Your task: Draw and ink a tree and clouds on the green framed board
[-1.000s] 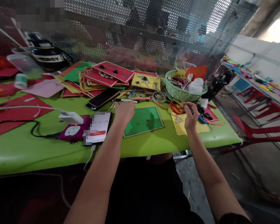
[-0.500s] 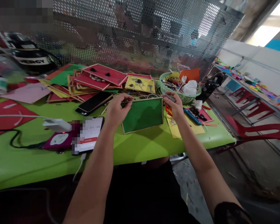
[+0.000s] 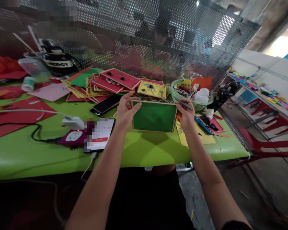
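A green card panel [image 3: 155, 116] with a thin wooden stick frame is held tilted above the front part of the table. My left hand [image 3: 126, 110] grips its upper left corner, the thumb lying over the front face. At the upper right edge, my right hand [image 3: 186, 113] pinches the panel. That same hand also carries a slim grey pointed tool [image 3: 183, 103], whose exact kind I cannot make out. Behind the panel lie a yellow framed picture [image 3: 151, 88] with dark stones on it and a stack of red framed panels [image 3: 121, 78].
A green basket [image 3: 175, 88] of sticks and scraps stands at the back right. Yellow paper [image 3: 196, 137] and a blue tool [image 3: 203, 125] lie on the right. To the left are a lit phone [image 3: 99, 135], a dark phone [image 3: 105, 104] and a purple power socket [image 3: 73, 137] with cables.
The panel has been turned more squarely toward me and levelled, with both hands still on it. The left thumb now lies on its front. My view has shifted slightly left.
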`<state>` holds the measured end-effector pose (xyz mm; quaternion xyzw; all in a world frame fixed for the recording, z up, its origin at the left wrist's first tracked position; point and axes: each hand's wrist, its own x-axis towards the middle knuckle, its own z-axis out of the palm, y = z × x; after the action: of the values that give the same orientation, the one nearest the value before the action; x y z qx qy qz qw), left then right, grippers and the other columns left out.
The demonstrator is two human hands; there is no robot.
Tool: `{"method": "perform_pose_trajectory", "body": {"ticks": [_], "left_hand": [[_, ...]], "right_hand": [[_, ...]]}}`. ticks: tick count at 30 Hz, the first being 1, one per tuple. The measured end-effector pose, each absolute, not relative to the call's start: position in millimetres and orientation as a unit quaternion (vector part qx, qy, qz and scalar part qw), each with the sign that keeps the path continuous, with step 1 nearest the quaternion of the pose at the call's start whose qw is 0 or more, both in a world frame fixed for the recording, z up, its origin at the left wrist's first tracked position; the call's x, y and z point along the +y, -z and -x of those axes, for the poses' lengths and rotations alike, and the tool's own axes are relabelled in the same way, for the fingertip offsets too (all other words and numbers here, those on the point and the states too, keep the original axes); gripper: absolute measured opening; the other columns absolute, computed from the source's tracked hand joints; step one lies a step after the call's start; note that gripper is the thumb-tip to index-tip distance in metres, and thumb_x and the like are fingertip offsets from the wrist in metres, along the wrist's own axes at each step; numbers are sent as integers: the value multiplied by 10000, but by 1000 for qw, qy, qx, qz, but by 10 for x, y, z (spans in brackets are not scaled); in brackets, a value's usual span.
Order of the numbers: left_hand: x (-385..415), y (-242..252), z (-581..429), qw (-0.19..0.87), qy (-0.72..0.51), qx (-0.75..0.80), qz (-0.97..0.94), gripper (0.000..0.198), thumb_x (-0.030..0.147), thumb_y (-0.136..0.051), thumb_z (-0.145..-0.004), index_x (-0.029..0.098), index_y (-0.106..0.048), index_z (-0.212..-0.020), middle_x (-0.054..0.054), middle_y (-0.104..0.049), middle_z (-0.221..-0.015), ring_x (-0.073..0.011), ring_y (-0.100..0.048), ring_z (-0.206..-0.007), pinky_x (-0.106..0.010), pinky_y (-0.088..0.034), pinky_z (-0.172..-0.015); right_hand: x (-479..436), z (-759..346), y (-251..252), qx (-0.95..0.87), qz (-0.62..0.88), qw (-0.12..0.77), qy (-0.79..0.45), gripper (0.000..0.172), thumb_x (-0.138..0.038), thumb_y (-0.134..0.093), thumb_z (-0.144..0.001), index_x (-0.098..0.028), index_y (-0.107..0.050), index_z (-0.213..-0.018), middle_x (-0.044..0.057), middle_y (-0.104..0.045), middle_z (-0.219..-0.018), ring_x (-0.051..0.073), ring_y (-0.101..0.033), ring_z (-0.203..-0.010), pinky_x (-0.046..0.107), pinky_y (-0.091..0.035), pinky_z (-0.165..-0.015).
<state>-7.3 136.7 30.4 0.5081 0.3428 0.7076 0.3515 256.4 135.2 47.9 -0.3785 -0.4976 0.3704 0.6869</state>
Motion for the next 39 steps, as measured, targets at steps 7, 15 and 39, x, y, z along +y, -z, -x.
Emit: {"method": "perform_pose_trajectory", "body": {"ticks": [7, 15, 39], "left_hand": [[1311, -213, 49, 580, -603, 359, -413, 474, 566, -839, -723, 197, -732, -1000, -86, -776, -890, -284, -766, -868, -377, -648, -714], [1395, -164, 85, 585, -639, 348, -358, 468, 552, -895, -661, 214, -672, -895, -62, -773, -825, -303, -779, -889, -421, -664, -786], [1481, -61, 107, 565, -639, 343, -393, 471, 587, -859, -717, 220, -715, -976, -97, -778, -913, -363, -752, -1020, -522, -656, -838]], "right_hand": [[1260, -2536, -454, -476, 374, 694, -390, 384, -311, -865, -685, -268, -605, -965, -33, -764, -879, 164, -743, -813, 284, -591, -712], [935, -2917, -544, -508, 391, 707, -299, 200, -389, -639, -861, -224, -703, -955, -19, -667, -645, 147, -613, -559, 272, -478, -546], [608, -2999, -290, -605, 482, 535, -341, 175, -339, -785, -768, -217, -679, -834, -11, -706, -703, 139, -673, -599, 263, -545, -553]]}}
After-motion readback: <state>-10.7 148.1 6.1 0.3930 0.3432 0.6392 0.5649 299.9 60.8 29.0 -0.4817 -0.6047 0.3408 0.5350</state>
